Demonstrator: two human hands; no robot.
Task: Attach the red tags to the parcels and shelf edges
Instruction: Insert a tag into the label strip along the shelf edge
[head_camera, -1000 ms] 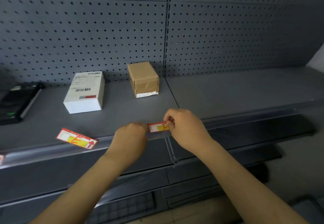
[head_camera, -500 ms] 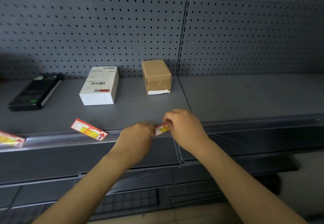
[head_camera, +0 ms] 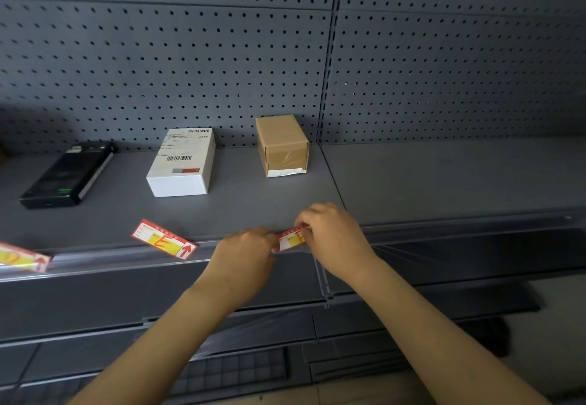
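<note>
A red and yellow tag [head_camera: 290, 239] is pinched at the shelf's front edge [head_camera: 126, 257] between my left hand [head_camera: 245, 254] and my right hand [head_camera: 333, 236], which cover most of it. A second red tag marked E [head_camera: 163, 239] lies loose on the shelf near the edge, to the left. A third tag [head_camera: 22, 258] sits in the clear edge strip at the far left. A white parcel [head_camera: 182, 163] and a brown cardboard parcel [head_camera: 282, 144] stand further back on the shelf.
A black device [head_camera: 66, 174] lies at the back left of the grey shelf. A perforated grey back panel [head_camera: 222, 55] rises behind. The adjoining shelf section [head_camera: 444, 176] lies to the right, with lower shelves below.
The view has shifted so the shelf contents appear further right. The tag between my hands has dropped lower onto the shelf's edge strip, and my hands have closed in around it.
</note>
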